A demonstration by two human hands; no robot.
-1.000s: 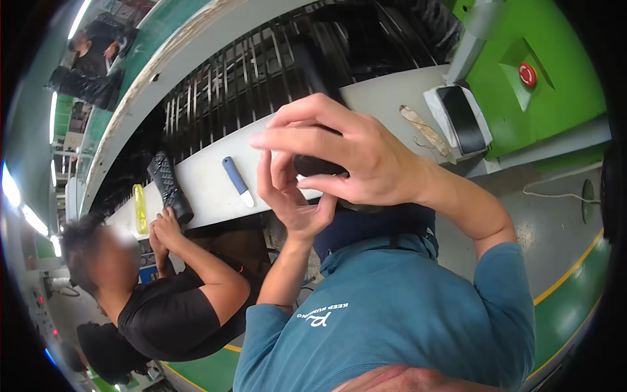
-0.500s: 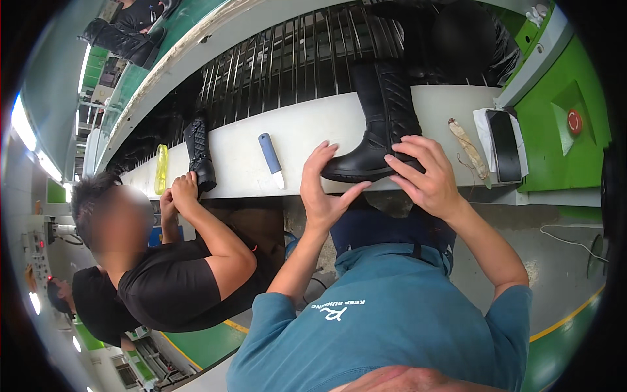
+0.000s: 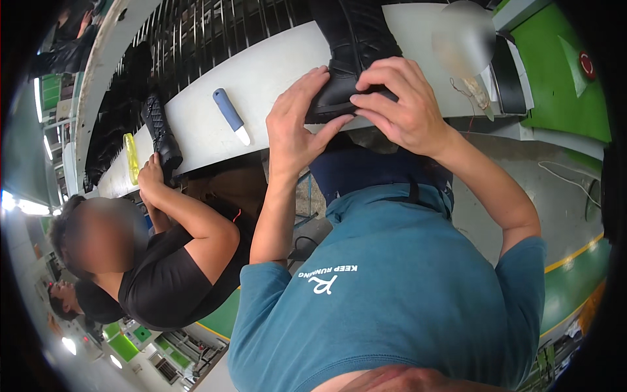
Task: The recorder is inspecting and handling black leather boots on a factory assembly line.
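A tall black boot (image 3: 356, 39) with quilted panels stands at the white table's near edge, its toe toward me. My left hand (image 3: 290, 127) is curved around the left side of the toe, fingers along the upper and thumb low at the front. On the other side, my right hand (image 3: 408, 108) rests with bent fingers and thumb against the boot's forefoot. The boot's top runs out of view at the upper edge.
A blue-handled tool with a short pale blade (image 3: 230, 116) lies on the white tabletop (image 3: 261, 72). Left of it, a co-worker's hand (image 3: 151, 175) touches another black boot (image 3: 159, 130) beside a yellow translucent object (image 3: 131, 160). A dark phone (image 3: 508, 78) lies right, near a green panel (image 3: 552, 85).
The boot's toe has turned from pointing left to pointing toward me, and both hands have moved with it. My view has shifted, so the table sits higher in the picture.
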